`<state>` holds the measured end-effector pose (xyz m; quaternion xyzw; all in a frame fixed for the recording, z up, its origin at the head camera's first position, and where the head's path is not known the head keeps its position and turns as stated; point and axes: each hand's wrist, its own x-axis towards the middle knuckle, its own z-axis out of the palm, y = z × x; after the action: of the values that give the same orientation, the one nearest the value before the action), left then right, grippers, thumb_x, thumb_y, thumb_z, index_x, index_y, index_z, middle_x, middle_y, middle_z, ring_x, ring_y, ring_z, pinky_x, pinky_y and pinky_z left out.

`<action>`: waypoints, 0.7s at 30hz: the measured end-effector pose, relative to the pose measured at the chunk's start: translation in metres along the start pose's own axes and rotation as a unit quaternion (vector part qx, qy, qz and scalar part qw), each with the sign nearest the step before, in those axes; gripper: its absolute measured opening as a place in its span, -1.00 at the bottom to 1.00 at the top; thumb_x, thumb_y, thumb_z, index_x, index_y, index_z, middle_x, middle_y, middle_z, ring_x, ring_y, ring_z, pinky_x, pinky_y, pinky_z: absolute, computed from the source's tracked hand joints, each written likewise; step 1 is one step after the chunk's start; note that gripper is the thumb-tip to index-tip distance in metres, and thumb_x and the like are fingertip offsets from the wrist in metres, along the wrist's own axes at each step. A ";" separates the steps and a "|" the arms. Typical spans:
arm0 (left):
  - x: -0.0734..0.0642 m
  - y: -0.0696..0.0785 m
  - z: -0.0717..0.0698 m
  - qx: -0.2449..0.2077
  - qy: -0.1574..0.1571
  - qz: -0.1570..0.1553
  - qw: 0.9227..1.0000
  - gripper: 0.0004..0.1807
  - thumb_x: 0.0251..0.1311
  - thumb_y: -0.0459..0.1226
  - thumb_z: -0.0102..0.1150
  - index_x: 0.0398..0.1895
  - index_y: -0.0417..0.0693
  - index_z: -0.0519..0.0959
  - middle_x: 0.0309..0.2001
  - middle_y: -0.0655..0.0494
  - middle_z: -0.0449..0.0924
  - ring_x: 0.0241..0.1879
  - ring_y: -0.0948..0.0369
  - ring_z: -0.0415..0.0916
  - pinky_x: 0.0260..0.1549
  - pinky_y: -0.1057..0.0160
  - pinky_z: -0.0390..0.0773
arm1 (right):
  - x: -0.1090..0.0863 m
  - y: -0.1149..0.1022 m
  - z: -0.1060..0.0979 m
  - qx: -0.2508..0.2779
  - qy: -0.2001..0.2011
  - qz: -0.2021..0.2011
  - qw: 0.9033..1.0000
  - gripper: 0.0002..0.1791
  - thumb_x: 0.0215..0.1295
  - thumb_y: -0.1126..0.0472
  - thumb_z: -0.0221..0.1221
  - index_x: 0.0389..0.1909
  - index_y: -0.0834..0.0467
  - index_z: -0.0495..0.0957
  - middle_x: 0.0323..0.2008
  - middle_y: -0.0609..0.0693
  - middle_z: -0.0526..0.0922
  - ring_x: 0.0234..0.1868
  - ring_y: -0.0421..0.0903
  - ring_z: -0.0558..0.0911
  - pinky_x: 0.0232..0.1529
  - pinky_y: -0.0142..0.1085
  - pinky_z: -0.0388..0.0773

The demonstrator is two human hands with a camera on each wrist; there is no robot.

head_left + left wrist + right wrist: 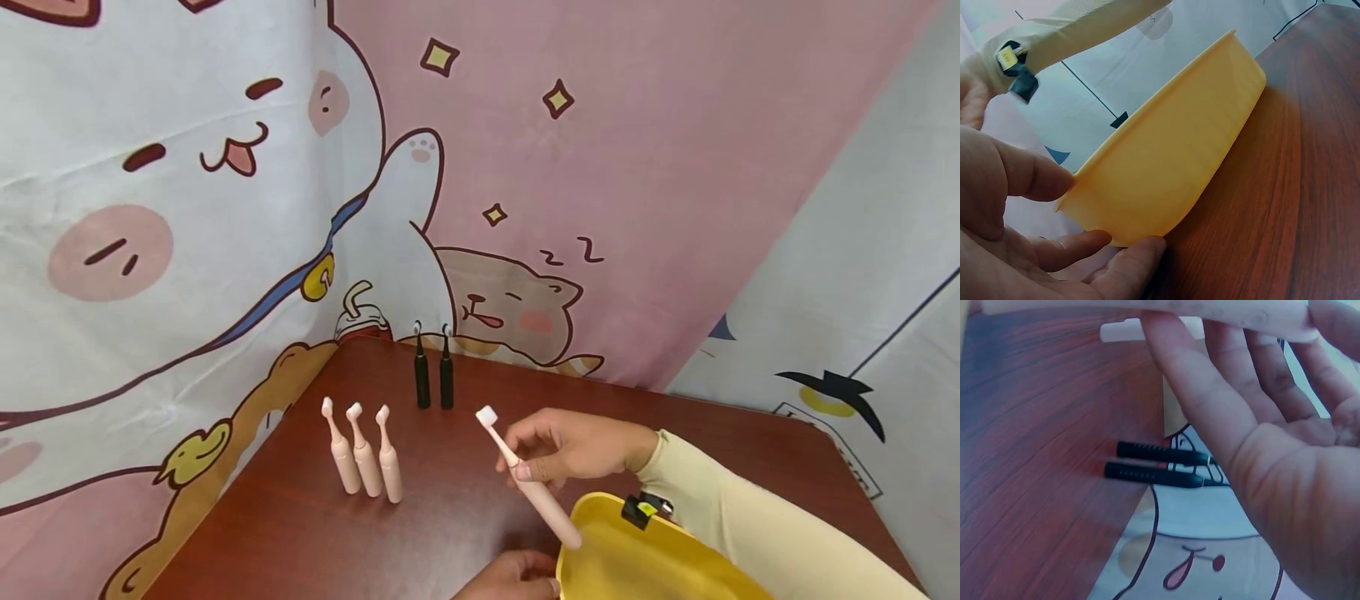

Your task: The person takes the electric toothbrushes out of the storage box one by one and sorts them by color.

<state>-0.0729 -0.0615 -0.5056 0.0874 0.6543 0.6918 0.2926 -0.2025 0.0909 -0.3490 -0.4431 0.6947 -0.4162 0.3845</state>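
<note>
My right hand (577, 446) pinches a pale pink electric toothbrush (546, 504) near its neck. The brush is tilted, white head up and left, its lower end over the near left rim of a yellow plastic bin (592, 504). At the bin's left end, my left hand (513, 577) grips it; in the left wrist view one digit (1041, 178) meets the rim while other fingers (1138, 259) touch low on the wall. Three more pink electric toothbrushes (366, 467) stand upright in a row on the left of the table. The bin's inside is mostly cut off.
Two black electric toothbrushes (422, 383) stand upright at the back of the dark red-brown table (465, 458). Cartoon-printed cloth (637, 167) hangs along the table's left and back edges. A small black camera (639, 510) sits on the right wrist.
</note>
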 end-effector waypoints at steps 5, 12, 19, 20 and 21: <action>0.001 0.001 -0.003 -0.010 -0.003 -0.015 1.000 -0.65 0.32 -0.26 0.13 0.07 -0.31 0.56 -0.15 -0.03 0.71 -0.20 0.20 0.62 -0.18 0.23 0.64 | 0.028 -0.004 0.003 -0.002 0.027 0.000 1.000 -0.83 0.43 0.13 0.17 -0.03 0.03 0.60 -0.10 0.03 0.72 -0.03 -0.06 0.68 -0.27 -0.02 0.70; 0.007 -0.011 -0.006 -0.008 -0.007 -0.016 1.000 -0.65 0.30 -0.20 0.19 0.03 -0.26 0.58 -0.18 0.03 0.71 -0.20 0.21 0.62 -0.19 0.24 0.63 | 0.062 0.000 0.015 0.037 0.062 0.001 0.997 -0.83 0.40 0.14 0.20 -0.04 0.03 0.60 -0.06 0.03 0.71 0.03 -0.01 0.68 -0.21 -0.07 0.71; 0.001 0.001 -0.007 -0.008 -0.022 -0.030 0.999 -0.62 0.34 -0.20 0.14 0.08 -0.32 0.56 -0.15 0.05 0.71 -0.18 0.23 0.62 -0.15 0.22 0.64 | 0.094 0.006 0.025 0.068 0.098 -0.019 0.993 -0.81 0.39 0.15 0.21 -0.03 0.05 0.59 -0.06 0.04 0.68 0.00 0.02 0.67 -0.20 -0.04 0.70; 0.001 0.001 -0.007 -0.009 -0.025 -0.032 0.999 -0.61 0.34 -0.19 0.15 0.08 -0.32 0.56 -0.15 0.06 0.71 -0.17 0.23 0.62 -0.14 0.22 0.63 | 0.097 0.007 0.026 0.071 0.105 -0.021 0.992 -0.81 0.39 0.15 0.22 -0.03 0.05 0.59 -0.05 0.03 0.68 0.00 0.01 0.67 -0.20 -0.04 0.70; 0.002 0.001 -0.008 -0.007 -0.030 -0.034 0.999 -0.60 0.34 -0.18 0.15 0.08 -0.31 0.55 -0.15 0.06 0.71 -0.17 0.24 0.62 -0.13 0.23 0.63 | 0.100 0.008 0.027 0.071 0.112 -0.022 0.991 -0.81 0.38 0.15 0.22 -0.03 0.04 0.59 -0.05 0.02 0.68 -0.01 0.00 0.67 -0.21 -0.05 0.70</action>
<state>-0.0789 -0.0667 -0.5060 0.0832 0.6430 0.6832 0.3360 -0.2120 -0.0070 -0.3822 -0.3803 0.6923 -0.5201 0.3251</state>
